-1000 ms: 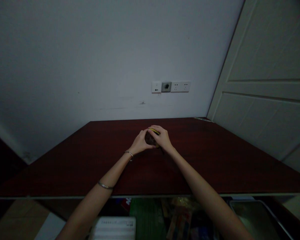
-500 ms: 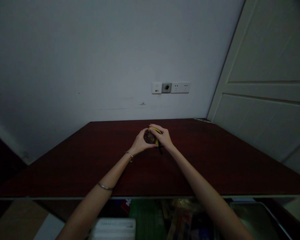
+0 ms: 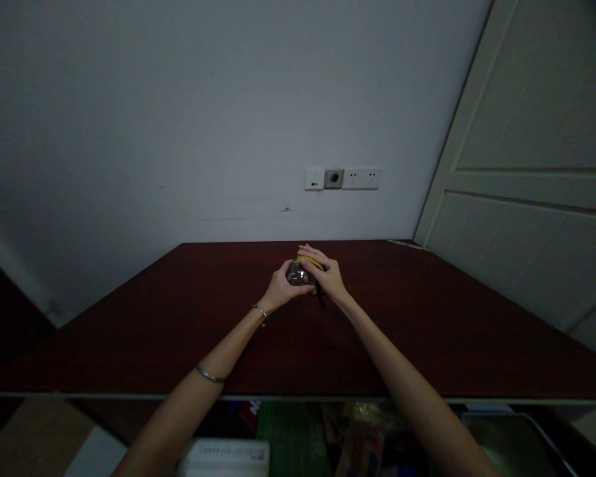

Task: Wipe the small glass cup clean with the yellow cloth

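Note:
Over the far middle of the dark red tabletop, both hands meet on a small rounded clear container. It looks see-through and shiny, with a yellow rim or lid on its right side. My left hand curls around the clear body, thumb below and fingers behind. On the yellow part, my right hand is closed, its fingers over the top. A dark strap-like piece hangs under the right hand. The exact kind of container is hard to make out in the dim light.
The red-brown table reaches back to a pale wall with a row of sockets. A white panelled door stands at the right. Below the front edge lie a white box, a green item and a tray.
The view has shifted slightly. The clear container is turned a little, so more of its shiny body shows. Both hands keep their hold.

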The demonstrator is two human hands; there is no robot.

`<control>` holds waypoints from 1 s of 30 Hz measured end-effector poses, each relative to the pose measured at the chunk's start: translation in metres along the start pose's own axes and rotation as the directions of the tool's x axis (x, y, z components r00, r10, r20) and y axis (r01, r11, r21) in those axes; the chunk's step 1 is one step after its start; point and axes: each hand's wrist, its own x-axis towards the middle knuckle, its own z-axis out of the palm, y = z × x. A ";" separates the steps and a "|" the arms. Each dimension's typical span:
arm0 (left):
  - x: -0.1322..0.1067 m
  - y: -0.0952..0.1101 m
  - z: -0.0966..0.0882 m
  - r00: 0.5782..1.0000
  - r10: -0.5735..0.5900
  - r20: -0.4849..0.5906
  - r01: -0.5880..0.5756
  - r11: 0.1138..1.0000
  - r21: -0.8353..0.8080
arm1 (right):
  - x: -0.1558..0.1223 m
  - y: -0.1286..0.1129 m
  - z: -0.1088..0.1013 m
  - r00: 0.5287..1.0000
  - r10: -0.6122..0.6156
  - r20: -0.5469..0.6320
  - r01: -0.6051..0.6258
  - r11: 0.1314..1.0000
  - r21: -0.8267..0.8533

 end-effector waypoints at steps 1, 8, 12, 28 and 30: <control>0.000 0.002 0.000 1.000 -0.005 0.005 0.005 1.000 -0.008 | 0.001 0.002 0.000 0.999 0.031 -0.026 -0.030 0.999 0.018; 0.000 0.006 -0.003 1.000 0.003 -0.010 -0.003 1.000 -0.019 | 0.003 -0.002 -0.007 0.995 -0.017 0.100 0.008 0.996 0.090; 0.001 0.005 -0.003 1.000 0.001 -0.013 -0.002 1.000 -0.025 | 0.002 -0.005 -0.008 0.990 -0.032 0.141 0.020 0.996 0.085; 0.005 0.000 -0.004 0.998 -0.045 0.038 0.043 0.997 0.065 | -0.006 -0.004 0.000 0.984 -0.109 0.140 0.122 0.989 -0.087; 0.005 0.000 -0.003 0.997 -0.061 0.040 0.058 0.996 0.070 | -0.005 -0.001 0.001 0.993 -0.077 0.091 0.086 0.991 -0.102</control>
